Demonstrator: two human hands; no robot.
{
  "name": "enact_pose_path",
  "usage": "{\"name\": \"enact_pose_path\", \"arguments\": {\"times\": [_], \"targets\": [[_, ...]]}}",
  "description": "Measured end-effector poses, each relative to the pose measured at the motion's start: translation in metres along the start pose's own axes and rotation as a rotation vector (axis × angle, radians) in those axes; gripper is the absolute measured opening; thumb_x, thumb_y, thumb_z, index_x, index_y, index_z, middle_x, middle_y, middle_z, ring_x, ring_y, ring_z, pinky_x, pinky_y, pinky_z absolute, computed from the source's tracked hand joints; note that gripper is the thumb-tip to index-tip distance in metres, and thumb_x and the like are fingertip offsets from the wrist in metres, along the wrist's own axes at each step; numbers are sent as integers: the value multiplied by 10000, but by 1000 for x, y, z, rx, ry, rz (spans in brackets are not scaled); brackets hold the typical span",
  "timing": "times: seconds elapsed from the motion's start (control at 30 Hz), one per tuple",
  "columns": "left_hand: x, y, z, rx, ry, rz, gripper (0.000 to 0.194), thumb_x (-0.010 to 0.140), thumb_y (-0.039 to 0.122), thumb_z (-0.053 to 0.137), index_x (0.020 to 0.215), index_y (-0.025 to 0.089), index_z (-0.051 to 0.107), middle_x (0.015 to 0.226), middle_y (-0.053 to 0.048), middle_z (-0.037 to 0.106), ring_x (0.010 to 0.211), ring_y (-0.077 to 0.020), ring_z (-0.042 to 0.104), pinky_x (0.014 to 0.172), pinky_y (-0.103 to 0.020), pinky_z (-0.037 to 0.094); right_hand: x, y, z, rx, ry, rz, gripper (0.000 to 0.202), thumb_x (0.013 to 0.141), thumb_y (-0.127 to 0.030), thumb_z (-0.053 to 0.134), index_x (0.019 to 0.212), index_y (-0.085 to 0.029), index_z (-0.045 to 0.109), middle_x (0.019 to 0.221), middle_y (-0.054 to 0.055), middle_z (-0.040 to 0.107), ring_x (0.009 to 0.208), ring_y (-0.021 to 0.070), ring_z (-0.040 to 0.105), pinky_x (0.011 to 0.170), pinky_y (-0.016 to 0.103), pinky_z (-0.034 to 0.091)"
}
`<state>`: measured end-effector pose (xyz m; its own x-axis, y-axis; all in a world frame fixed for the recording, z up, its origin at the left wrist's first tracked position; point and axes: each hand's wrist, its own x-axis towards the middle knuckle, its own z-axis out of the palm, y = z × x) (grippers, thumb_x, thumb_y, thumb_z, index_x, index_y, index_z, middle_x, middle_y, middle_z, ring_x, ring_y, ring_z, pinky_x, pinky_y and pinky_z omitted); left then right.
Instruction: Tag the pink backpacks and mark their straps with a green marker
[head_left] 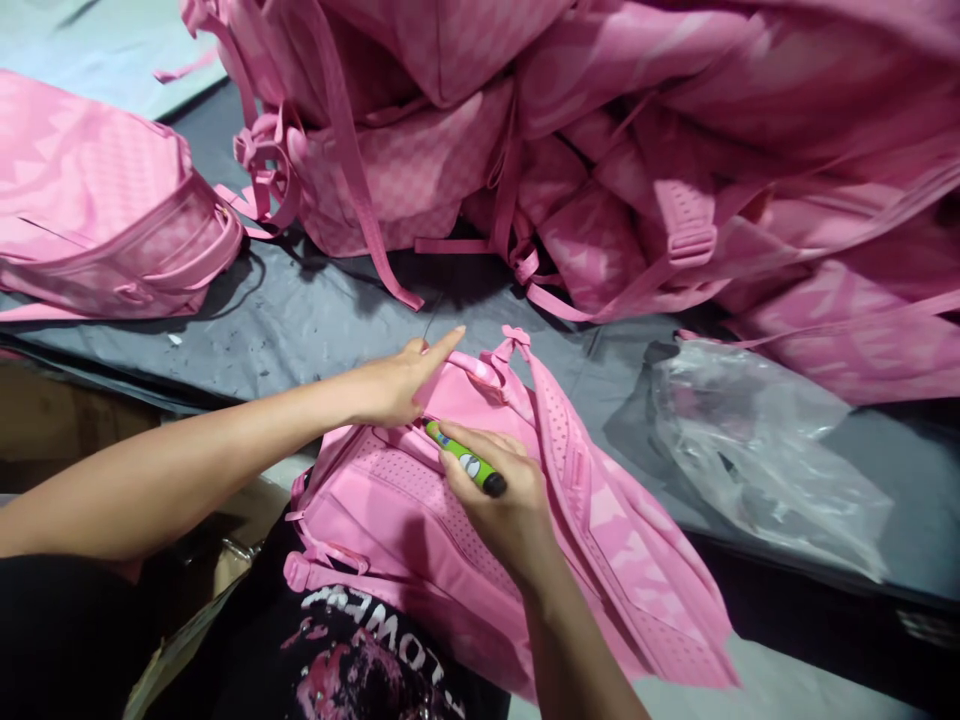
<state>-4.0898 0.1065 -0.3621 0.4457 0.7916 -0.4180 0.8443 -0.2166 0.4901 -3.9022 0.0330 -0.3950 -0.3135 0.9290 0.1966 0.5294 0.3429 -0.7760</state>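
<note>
Bare right forearm (577, 630), one of two forearms, rises from the lower edge to the right hand (514, 500), whose fingers are curled closed around one green marker (469, 462). The marker has a cartoon print and a black back end; its tip points up and left, at the seam near the top of one pink backpack (360, 520). Just beside the tip is the left hand (394, 388), partly open, one finger stretched out up and right, the others bent down to the upper edge of the backpack; whether they pinch the fabric I cannot tell.

The backpack lies tilted, back panel up, between the person's body and the table (300, 330), its top against the grey table cover. It has one carry loop (480, 375) at the top. Under it shows one black shirt (262, 620) with white letters and a pink print.

Farther out, one clear plastic bag (765, 450) lies crumpled on the table, to the right. One more pink backpack (82, 190) lies at the far left. Across the back is one heap of pink backpacks (600, 150), several, too overlapped to count, with straps hanging down.
</note>
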Motion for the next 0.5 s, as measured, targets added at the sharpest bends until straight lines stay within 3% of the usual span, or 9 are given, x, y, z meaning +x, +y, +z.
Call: {"name": "enact_pose_path", "arguments": {"times": [0.13,0.23,0.3,0.37,0.43,0.5], "targets": [[-3,1,-1,2,8,-14,1042,809,131,573,1550,315,-136,1427,-157,395,925,-198,628,771,-304,504,-5,5,-15,-32,-55,22,227,846,-192,656,1052,-250,733,1032,9,750,955,206,697,885,386,529],[-5,7,-4,44,22,-49,1061,804,137,589,1549,300,-148,1540,-211,276,1097,-290,608,858,-384,508,-17,8,-33,-155,33,-11,207,859,-204,653,1047,-250,726,1037,13,748,946,212,702,872,404,527],[-5,17,-5,148,99,-34,1110,775,143,646,1552,254,-139,1603,-257,96,1323,-392,445,991,-490,444,-24,8,-41,-227,79,-55,199,864,-206,652,1047,-246,718,1035,22,747,940,218,703,871,422,520],[-2,31,0,293,248,78,1139,752,157,698,1557,229,-104,1623,-243,-38,1466,-440,172,1109,-604,277,-28,7,-44,-272,98,-81,190,864,-202,649,1038,-242,713,1017,26,748,927,221,703,867,437,511],[5,44,9,403,363,232,1099,781,199,698,1561,230,-75,1635,-203,-50,1498,-422,18,1151,-647,129,-30,6,-45,-288,106,-88,190,866,-201,641,1040,-237,708,1011,29,747,923,223,701,860,441,505],[14,53,22,450,385,320,1022,833,232,653,1566,227,-60,1641,-181,7,1507,-392,12,1168,-626,99,-30,9,-46,-306,108,-81,196,864,-194,635,1042,-232,708,1017,35,747,926,226,702,862,441,504]]}}
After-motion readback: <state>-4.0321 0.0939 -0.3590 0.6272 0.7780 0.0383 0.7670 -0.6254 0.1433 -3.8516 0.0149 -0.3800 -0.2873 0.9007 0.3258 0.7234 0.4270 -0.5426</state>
